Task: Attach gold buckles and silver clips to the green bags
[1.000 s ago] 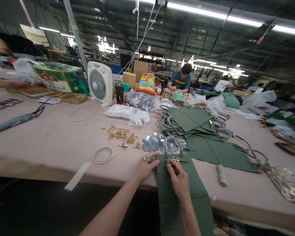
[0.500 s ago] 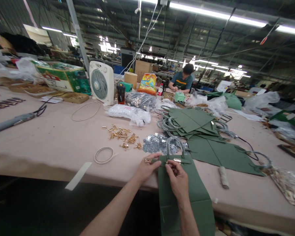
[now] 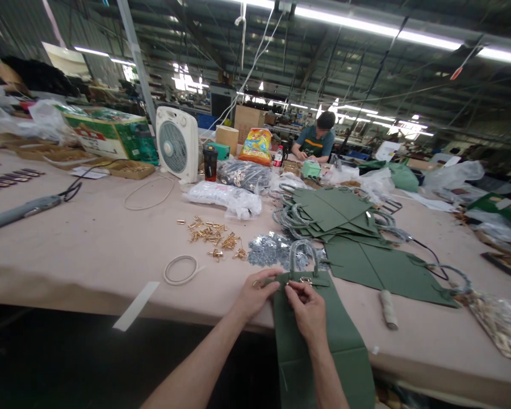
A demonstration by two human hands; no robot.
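The green panel (image 3: 294, 352) lies at the front edge of the table (image 3: 93, 250), its lower part hanging over toward you. Your left hand (image 3: 258, 293) is nearly closed, thumb and fingers pinching a green strap (image 3: 272, 279) by the panel's upper left corner; make that grip light but firm, so the strap lies flat rather than twisting. Your right hand (image 3: 309, 309) has thumb and forefinger drawn together just beside the metal clasp (image 3: 305, 280) — whatever sits between them is too small to tell. Work with the fingertips, wrist low, and press squarely; forcing at a slant could crease the panel. Its hanging part may drag on the top, so brace it against the table. Mind the handle (image 3: 302, 243) too — it stands up in front of the silver plates (image 3: 268, 250), and a knock could scatter them. The gold fittings (image 3: 229, 241) lie near your left hand.
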